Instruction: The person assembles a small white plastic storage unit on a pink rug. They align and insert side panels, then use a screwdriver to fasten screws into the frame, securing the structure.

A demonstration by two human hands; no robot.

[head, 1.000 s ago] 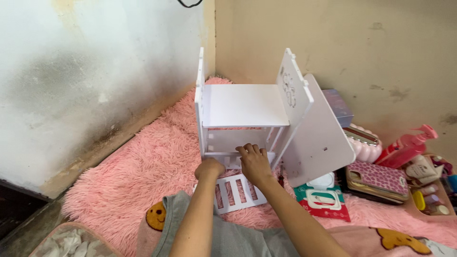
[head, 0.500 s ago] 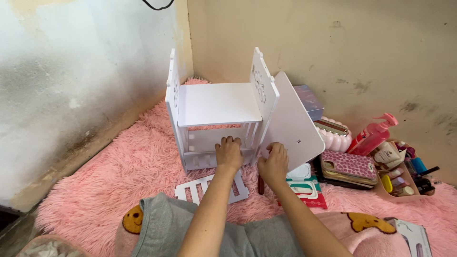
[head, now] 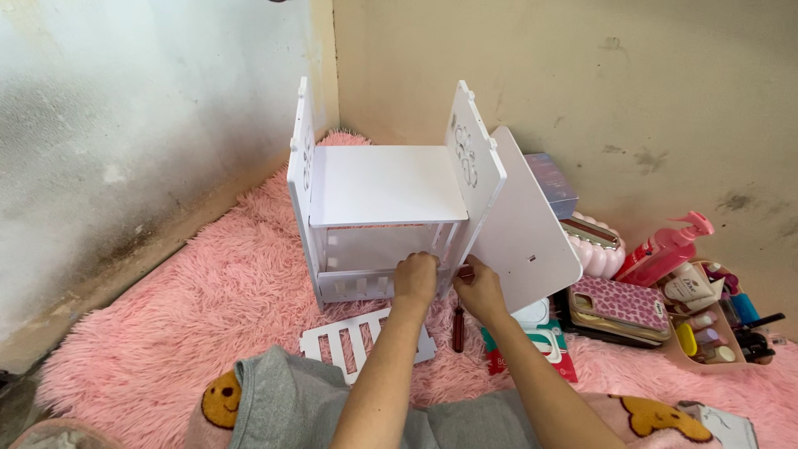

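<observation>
A person sat on a fluffy pink rug (head: 208, 308) in the corner of a room, both arms reaching forward to a small white shelf unit (head: 386, 191) standing on the rug against the walls. The unit was partly built: two upright side panels with cut-out patterns, a flat top shelf between them, and a slatted rail low across the front. The left hand (head: 416, 278) was curled closed over the right end of that slatted rail. The right hand (head: 478, 287) was just beside it, fingers pinched at the lower corner where the right side panel met a loose white board (head: 528, 224) leaning against the unit; whether it held a small part could not be told. A dark-handled screwdriver (head: 456, 328) lay on the rug just below the right hand, and a spare slatted panel (head: 362, 341) lay flat near the person's knees. To the right sat a pink patterned case (head: 619, 303), a pink pump bottle (head: 665, 245) and a tray of small cosmetics (head: 715, 333).

To do this joint well, the rail probably needed holding square against the side panel, with its tabs fully seated, while the other hand steadied the corner.
</observation>
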